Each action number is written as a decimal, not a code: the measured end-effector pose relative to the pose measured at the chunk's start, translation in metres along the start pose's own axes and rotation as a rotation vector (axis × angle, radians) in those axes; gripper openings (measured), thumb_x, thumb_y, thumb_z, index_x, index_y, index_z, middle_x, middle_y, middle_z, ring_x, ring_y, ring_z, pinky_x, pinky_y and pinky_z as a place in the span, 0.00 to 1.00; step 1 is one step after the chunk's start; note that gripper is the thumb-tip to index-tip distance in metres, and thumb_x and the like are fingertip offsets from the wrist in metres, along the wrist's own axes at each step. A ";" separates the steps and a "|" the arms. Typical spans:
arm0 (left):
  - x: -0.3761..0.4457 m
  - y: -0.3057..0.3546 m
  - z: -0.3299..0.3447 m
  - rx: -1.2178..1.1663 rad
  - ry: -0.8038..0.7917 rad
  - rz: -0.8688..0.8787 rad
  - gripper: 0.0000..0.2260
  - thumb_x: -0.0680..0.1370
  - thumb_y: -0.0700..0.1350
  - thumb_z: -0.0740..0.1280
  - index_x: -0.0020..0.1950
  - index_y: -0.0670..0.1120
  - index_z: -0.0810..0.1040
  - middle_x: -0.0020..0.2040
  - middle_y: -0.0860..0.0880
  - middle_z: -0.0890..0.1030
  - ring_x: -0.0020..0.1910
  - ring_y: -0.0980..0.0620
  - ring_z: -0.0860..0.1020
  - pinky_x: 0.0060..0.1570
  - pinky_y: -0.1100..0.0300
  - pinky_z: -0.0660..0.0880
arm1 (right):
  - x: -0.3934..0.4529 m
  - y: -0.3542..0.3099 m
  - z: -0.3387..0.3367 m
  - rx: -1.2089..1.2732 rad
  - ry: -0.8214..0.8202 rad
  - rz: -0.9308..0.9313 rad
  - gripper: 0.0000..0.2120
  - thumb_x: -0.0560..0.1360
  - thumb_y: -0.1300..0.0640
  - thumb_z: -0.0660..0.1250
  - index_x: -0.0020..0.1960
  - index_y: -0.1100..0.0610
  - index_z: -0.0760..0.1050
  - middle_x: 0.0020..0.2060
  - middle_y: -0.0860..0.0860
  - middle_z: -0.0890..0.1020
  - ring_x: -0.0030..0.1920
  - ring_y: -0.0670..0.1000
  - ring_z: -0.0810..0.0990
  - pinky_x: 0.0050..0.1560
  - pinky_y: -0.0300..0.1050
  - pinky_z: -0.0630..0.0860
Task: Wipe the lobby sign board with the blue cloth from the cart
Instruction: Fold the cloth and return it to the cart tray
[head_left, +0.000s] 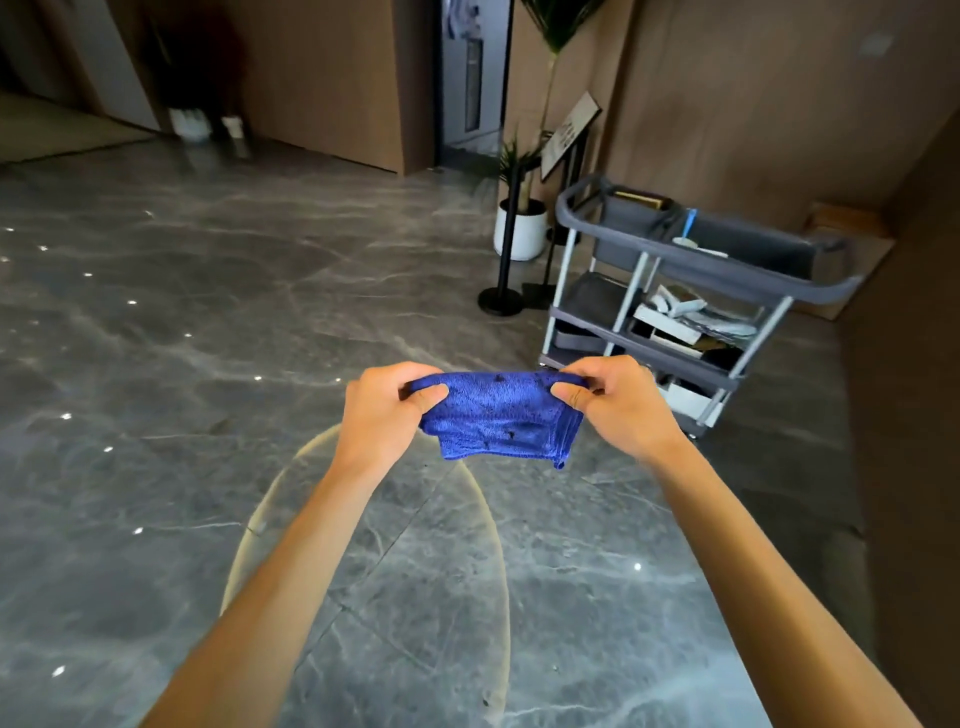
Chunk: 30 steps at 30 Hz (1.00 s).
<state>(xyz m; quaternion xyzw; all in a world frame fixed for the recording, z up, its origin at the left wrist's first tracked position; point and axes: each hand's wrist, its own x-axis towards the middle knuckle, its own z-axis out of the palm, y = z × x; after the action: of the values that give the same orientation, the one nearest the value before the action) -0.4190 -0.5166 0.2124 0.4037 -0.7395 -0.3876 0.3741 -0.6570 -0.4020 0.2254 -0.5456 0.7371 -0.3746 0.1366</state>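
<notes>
While my left hand (382, 410) and right hand (613, 400) each pinch an upper corner, the folded blue cloth (501, 415) hangs between them above the grey floor (208, 322); the cart (691, 291) stands ahead right, the sign board (569, 132) behind it.

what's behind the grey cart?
Behind the grey three-shelf plastic cart: a tilted lobby sign board on its stand, a white potted plant, wood-panel wall. The stand's lower part is hidden.
</notes>
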 end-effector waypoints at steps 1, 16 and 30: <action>0.006 0.001 0.009 -0.003 -0.014 0.000 0.13 0.76 0.38 0.71 0.43 0.58 0.84 0.40 0.66 0.84 0.45 0.57 0.83 0.49 0.62 0.77 | 0.002 0.007 -0.005 -0.006 0.010 0.007 0.03 0.77 0.55 0.72 0.45 0.51 0.84 0.36 0.51 0.84 0.39 0.54 0.80 0.40 0.41 0.73; 0.119 0.000 0.107 -0.053 -0.217 0.074 0.12 0.75 0.38 0.72 0.44 0.57 0.85 0.39 0.67 0.84 0.42 0.62 0.82 0.49 0.62 0.77 | 0.054 0.080 -0.043 -0.059 0.156 0.205 0.04 0.77 0.56 0.72 0.45 0.55 0.84 0.37 0.54 0.85 0.41 0.57 0.82 0.44 0.49 0.78; 0.290 -0.023 0.173 -0.092 -0.386 0.145 0.13 0.75 0.39 0.72 0.44 0.59 0.84 0.42 0.67 0.84 0.44 0.63 0.82 0.49 0.62 0.79 | 0.176 0.119 -0.046 -0.060 0.296 0.376 0.04 0.77 0.57 0.72 0.49 0.54 0.86 0.40 0.50 0.87 0.43 0.51 0.84 0.47 0.47 0.79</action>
<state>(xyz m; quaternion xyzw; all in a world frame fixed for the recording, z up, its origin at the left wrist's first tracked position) -0.6757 -0.7355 0.1896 0.2501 -0.8061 -0.4632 0.2704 -0.8336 -0.5281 0.2102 -0.3417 0.8485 -0.3965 0.0780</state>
